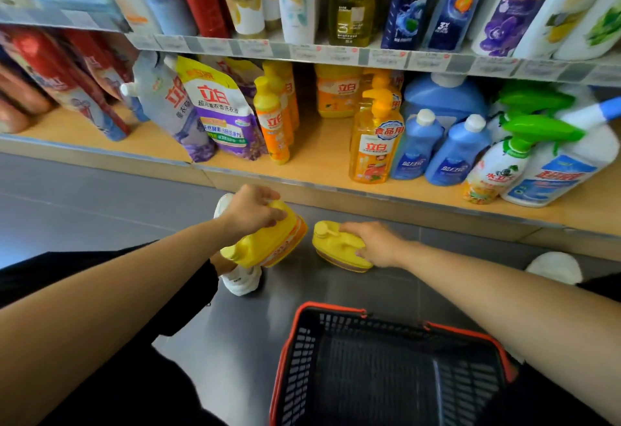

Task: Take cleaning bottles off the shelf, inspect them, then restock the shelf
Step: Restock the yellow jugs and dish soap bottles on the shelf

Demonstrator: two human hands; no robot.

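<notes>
Basket of black mesh; beyond it left hand grips a tilted glossy yellow jug, right hand seemingly clasps a second jug, label hidden

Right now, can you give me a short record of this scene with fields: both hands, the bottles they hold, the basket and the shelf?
left hand: grips the left yellow bottle from above, bottle tilted
right hand: grips the right yellow bottle, beside the first, not touching it
place: both bottles low, in front of the lowest shelf
basket: black, red rim, no bottle visible inside
shelf gap: bare wood between the orange bottles and the pump bottle
</notes>
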